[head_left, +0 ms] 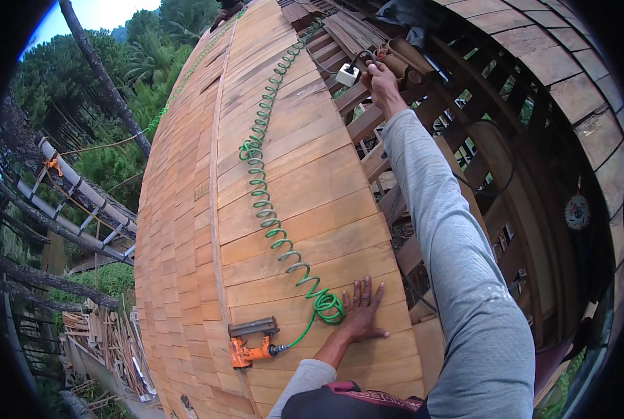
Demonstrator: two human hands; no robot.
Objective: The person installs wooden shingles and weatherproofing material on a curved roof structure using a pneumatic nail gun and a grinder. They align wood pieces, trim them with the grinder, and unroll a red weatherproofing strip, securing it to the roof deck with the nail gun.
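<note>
Fingers (376, 68) around white plug (347, 74), left hand (361, 312) flat — touching green hose (264, 202)

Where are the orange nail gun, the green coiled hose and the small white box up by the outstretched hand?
nail gun (245, 353), head view, on its orange body.
green coiled hose (262, 202), head view, on a coil midway along the boards.
white box (347, 75), head view, on its front face, at the right hand (380, 80).

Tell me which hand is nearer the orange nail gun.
Left. The left hand lies flat on the planks just right of the orange nail gun, by its green hose. The right hand is far up-roof at a white box.
</note>
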